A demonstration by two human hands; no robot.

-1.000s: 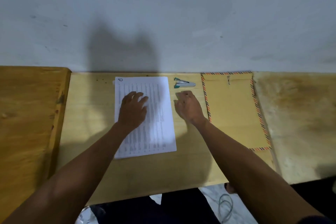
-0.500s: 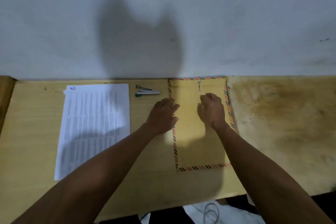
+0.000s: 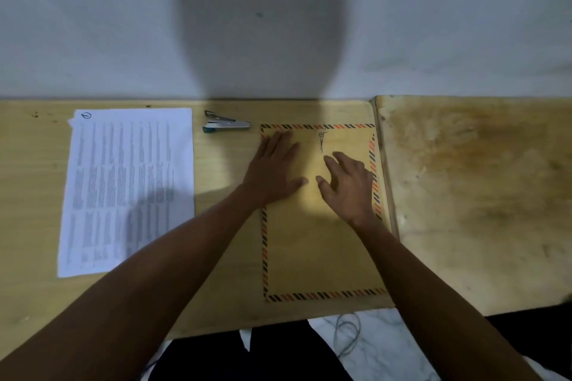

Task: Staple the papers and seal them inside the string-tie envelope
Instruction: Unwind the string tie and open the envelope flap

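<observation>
A brown string-tie envelope (image 3: 312, 244) with an orange-and-black striped border lies flat on the yellow table (image 3: 223, 257), its string clasp (image 3: 322, 141) near the top edge. My left hand (image 3: 275, 168) rests flat on the envelope's upper left part, fingers straight. My right hand (image 3: 348, 184) lies on the upper right part with fingers spread, just below the clasp. The white printed papers (image 3: 127, 189) lie to the left, untouched. A small silver stapler with a teal base (image 3: 226, 125) sits between the papers and the envelope, near the wall.
A grey wall (image 3: 278, 25) rises straight behind the table. A second, stained wooden table (image 3: 479, 195) adjoins on the right, its raised edge beside the envelope. A cable (image 3: 348, 334) lies on the floor below the front edge.
My left hand left the papers and both hands moved onto the envelope. The envelope has slid a little away from the wall. The view swung to the right.
</observation>
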